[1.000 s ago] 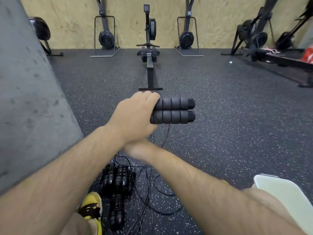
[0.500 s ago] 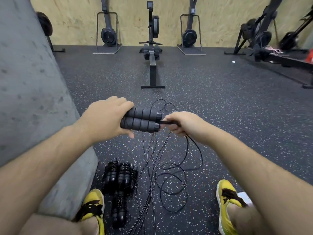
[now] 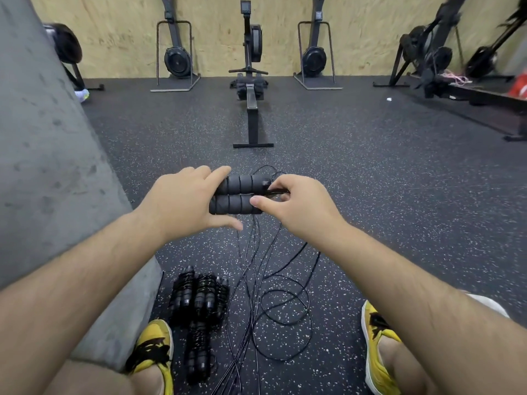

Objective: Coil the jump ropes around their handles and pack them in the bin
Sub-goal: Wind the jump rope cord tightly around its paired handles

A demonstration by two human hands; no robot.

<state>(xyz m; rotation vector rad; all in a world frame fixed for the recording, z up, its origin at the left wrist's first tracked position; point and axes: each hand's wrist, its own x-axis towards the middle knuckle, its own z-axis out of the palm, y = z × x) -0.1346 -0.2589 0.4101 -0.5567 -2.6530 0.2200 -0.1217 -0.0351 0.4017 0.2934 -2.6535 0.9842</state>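
The left hand (image 3: 182, 201) wraps over the left ends of the paired foam handles (image 3: 238, 195). The right hand (image 3: 296, 206), pinching the cord (image 3: 281, 191), hides their right ends and the place where the cord joins them. Below the handles, loose strands (image 3: 251, 280) run off the bottom edge, which also cuts both yellow shoes (image 3: 154, 352). Below and left of the handles, the coiled jump ropes (image 3: 199, 297) merge into one dark heap, too dense to count. Below and right of the handles, the right forearm covers most of a white object (image 3: 489, 305). Far beyond the handles to the right, a red thing (image 3: 519, 84) is blurred and cut by the edge, and a white speck (image 3: 388, 99) is too small to identify.
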